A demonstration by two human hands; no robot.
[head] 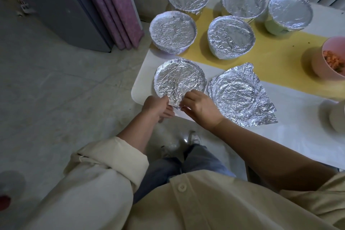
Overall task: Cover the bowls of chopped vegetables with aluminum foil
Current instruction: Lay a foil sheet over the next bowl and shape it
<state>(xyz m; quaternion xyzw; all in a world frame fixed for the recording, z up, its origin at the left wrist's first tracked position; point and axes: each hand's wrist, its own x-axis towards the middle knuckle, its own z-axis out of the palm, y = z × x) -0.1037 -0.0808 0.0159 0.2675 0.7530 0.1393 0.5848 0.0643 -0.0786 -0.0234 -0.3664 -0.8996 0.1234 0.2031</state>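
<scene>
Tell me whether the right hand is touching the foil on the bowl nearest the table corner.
Touching. The head view shows the right hand with its fingertips pinching the near edge of the foil.

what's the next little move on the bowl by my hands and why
Probably press the pinched foil edge down under the near rim of the bowl. The left hand and right hand both pinch it there, where it sticks out loose; the rest of the rim looks tucked.
</scene>
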